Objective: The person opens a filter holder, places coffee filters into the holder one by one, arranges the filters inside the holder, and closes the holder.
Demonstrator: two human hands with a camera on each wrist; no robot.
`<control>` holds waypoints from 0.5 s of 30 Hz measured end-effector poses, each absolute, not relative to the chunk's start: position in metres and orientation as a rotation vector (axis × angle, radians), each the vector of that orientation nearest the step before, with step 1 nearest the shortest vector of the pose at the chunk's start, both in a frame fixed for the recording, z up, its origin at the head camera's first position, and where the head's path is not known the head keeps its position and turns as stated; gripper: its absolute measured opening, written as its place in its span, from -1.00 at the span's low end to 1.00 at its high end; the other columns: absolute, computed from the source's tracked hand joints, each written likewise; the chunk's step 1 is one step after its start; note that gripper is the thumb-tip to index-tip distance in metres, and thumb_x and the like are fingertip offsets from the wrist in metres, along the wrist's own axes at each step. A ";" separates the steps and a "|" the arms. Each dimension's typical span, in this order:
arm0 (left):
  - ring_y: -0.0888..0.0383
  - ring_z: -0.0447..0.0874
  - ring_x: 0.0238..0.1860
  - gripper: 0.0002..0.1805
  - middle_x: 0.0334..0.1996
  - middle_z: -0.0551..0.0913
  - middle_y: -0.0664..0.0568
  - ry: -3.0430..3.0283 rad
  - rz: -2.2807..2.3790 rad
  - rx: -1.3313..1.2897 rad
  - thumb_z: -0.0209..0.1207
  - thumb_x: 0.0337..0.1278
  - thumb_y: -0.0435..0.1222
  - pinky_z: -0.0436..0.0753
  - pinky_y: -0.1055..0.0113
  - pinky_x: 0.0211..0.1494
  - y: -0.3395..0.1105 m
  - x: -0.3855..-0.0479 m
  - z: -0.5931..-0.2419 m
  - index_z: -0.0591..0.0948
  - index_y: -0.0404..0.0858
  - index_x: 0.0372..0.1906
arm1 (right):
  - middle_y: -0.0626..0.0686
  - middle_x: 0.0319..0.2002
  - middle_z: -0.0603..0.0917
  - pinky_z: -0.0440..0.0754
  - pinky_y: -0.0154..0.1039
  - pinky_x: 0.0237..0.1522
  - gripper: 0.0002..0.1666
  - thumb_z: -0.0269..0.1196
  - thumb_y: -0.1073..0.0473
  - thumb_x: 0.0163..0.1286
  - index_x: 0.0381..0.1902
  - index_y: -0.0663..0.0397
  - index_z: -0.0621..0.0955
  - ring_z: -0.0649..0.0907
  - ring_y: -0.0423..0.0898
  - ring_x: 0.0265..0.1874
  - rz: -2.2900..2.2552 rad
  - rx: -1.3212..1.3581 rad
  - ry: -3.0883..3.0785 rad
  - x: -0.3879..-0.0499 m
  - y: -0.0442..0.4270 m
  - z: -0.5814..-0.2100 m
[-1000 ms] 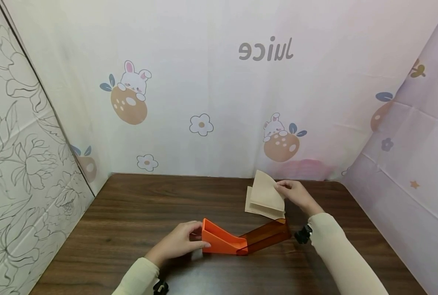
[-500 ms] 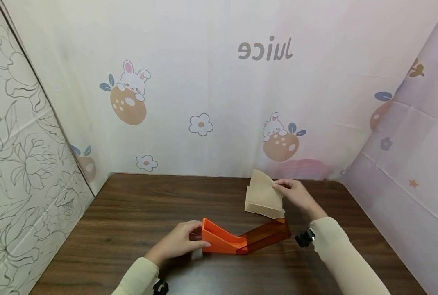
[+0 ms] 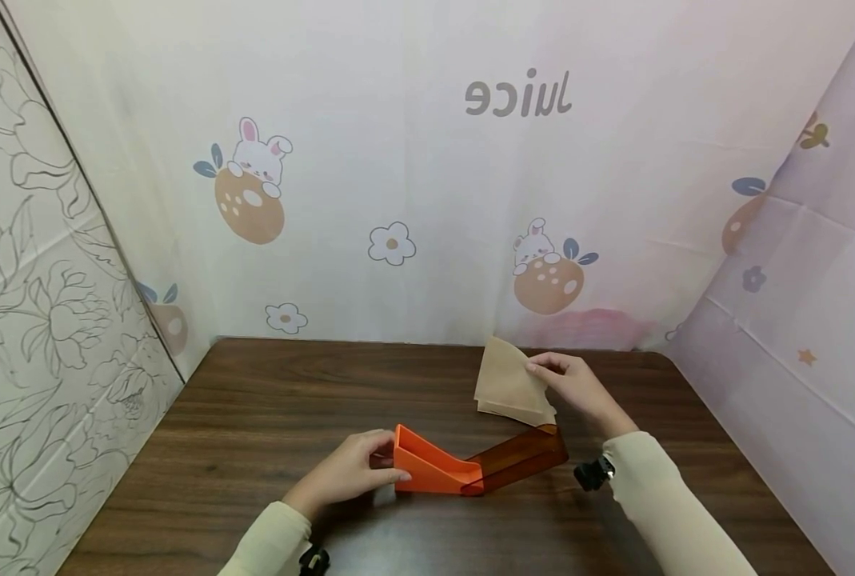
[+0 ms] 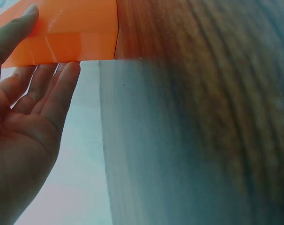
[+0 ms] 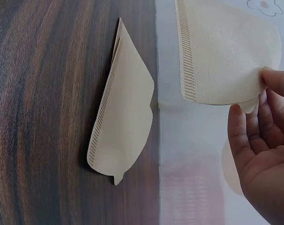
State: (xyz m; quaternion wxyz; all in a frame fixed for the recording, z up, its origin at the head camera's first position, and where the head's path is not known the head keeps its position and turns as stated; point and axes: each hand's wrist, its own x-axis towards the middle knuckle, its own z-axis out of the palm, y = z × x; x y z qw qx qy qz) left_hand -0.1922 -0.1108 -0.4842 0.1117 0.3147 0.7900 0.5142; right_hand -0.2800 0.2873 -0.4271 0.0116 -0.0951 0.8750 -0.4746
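My left hand (image 3: 351, 472) grips the tall end of an orange coffee filter holder (image 3: 434, 472), thumb on its near side and the fingers at its back end. The holder stands on the table, its transparent brown lid (image 3: 517, 460) swung open to the right. My right hand (image 3: 574, 384) pinches a beige paper coffee filter (image 3: 501, 374) by its edge, thumb in front and fingers behind. In the right wrist view this filter hangs apart from the other coffee filters (image 5: 123, 103), which lie on the table with a crimped seam along one side. How many lie there I cannot tell.
The dark wood-grain table (image 3: 290, 392) ends at a pale printed curtain (image 3: 398, 160) behind it. More curtains hang at the left and right. The lid's far end lies close to the filters on the table.
My right hand has shifted slightly left, carrying its filter left and a little lower, over the filters on the table. The left hand and the holder have stayed put.
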 end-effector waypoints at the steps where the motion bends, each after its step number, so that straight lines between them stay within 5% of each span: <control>1: 0.21 0.69 -0.03 -0.68 -0.09 0.68 0.17 2.321 1.509 0.925 0.37 0.23 -0.12 0.65 0.37 0.04 -0.111 -0.192 -0.484 0.63 -0.08 0.02 | 0.10 -0.10 0.71 0.61 0.01 -0.10 -0.52 0.23 -0.16 0.47 0.05 0.10 0.68 0.62 0.01 -0.21 -1.475 -0.303 2.732 -0.279 0.287 -0.427; 11: 0.22 0.68 -0.04 -0.69 -0.09 0.68 0.17 2.319 1.507 0.910 0.37 0.22 -0.13 0.65 0.38 0.04 -0.110 -0.192 -0.483 0.63 -0.08 0.01 | 0.12 -0.30 0.64 0.57 -0.14 -0.43 -0.61 0.26 -0.13 0.46 0.00 0.02 0.70 0.53 0.16 -0.38 -1.469 -0.410 2.770 -0.269 0.281 -0.416; 15: 0.21 0.68 -0.03 -0.70 -0.09 0.68 0.18 2.316 1.504 0.902 0.37 0.23 -0.13 0.64 0.37 0.04 -0.110 -0.192 -0.483 0.63 -0.07 0.02 | 0.13 -0.43 0.57 0.53 -0.15 -0.53 -0.66 0.27 -0.08 0.46 -0.02 0.02 0.70 0.50 0.03 -0.54 -1.506 -0.464 2.752 -0.260 0.275 -0.404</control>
